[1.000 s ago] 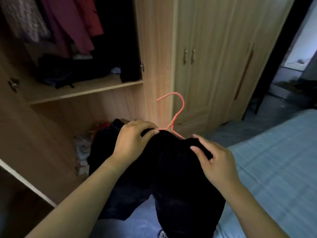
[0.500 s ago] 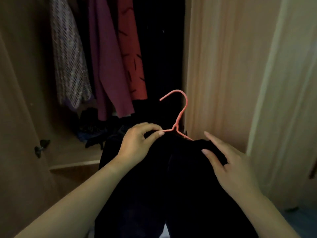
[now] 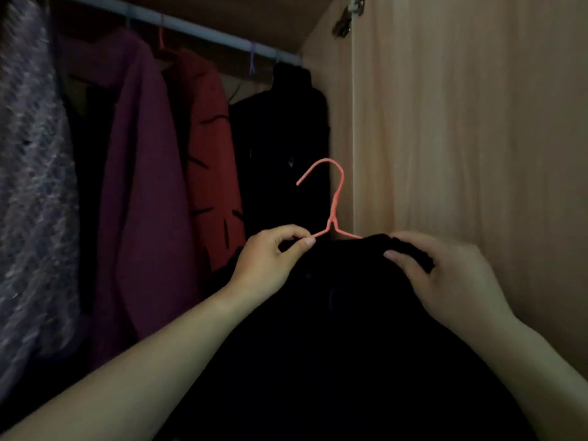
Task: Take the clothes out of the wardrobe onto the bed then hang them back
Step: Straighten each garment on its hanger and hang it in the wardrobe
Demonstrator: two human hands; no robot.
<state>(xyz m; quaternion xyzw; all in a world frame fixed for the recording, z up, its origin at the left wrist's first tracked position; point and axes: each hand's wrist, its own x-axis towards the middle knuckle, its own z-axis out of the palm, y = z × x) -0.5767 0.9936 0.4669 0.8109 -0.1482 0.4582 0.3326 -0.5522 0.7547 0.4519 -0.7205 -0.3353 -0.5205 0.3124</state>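
Observation:
A black garment [image 3: 343, 329] hangs on a thin orange hanger [image 3: 334, 202] that I hold up in front of the open wardrobe. My left hand [image 3: 270, 262] pinches the hanger's left arm together with the cloth. On the other shoulder, my right hand [image 3: 445, 275] grips the garment over the hanger's right arm. The hook points up and left, well below the hanging rail [image 3: 191, 30]. Most of the hanger's arms are hidden under the cloth.
On the rail hang a grey knit garment [image 3: 28, 186], a purple coat [image 3: 140, 186], a red garment with black marks [image 3: 210, 160] and a black garment [image 3: 283, 148]. The light wooden wardrobe side panel [image 3: 461, 138] stands close on the right.
The view has tilted up from the shelf and floor to the rail. Both hands have lifted the black garment and hanger higher, closer to the hanging clothes. Their holds look the same.

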